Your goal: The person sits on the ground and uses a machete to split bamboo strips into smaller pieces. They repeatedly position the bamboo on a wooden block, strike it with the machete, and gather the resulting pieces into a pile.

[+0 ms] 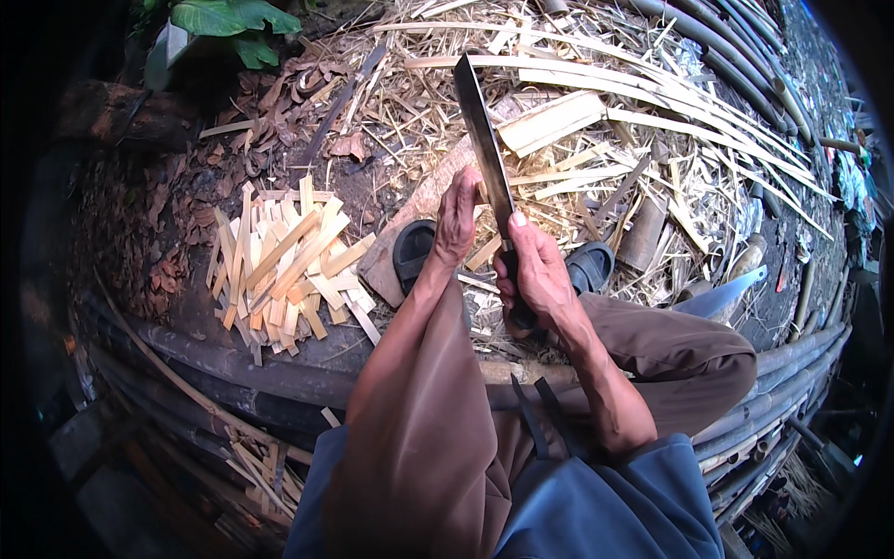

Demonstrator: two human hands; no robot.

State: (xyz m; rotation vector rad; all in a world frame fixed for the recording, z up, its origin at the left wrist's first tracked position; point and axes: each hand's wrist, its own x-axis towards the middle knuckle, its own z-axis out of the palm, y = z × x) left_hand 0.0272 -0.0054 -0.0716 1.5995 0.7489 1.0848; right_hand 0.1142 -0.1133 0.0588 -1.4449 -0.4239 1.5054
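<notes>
Head view: right hand [541,273], grip wrapped round a machete [499,193]; left hand [454,220] beside its blade [480,121], grip unclear

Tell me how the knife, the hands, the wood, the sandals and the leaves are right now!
Big knife: blade bare, handle gripped.
Right hand: closed around the knife's handle.
Left hand: raised beside the blade; its grip is unclear.
Short pale slats: loosely piled.
Long pale strips: lying spread out.
Dark sandals: soles down.
Brown leaves: dry-looking, scattered.
Green leaves: spread open.
</notes>
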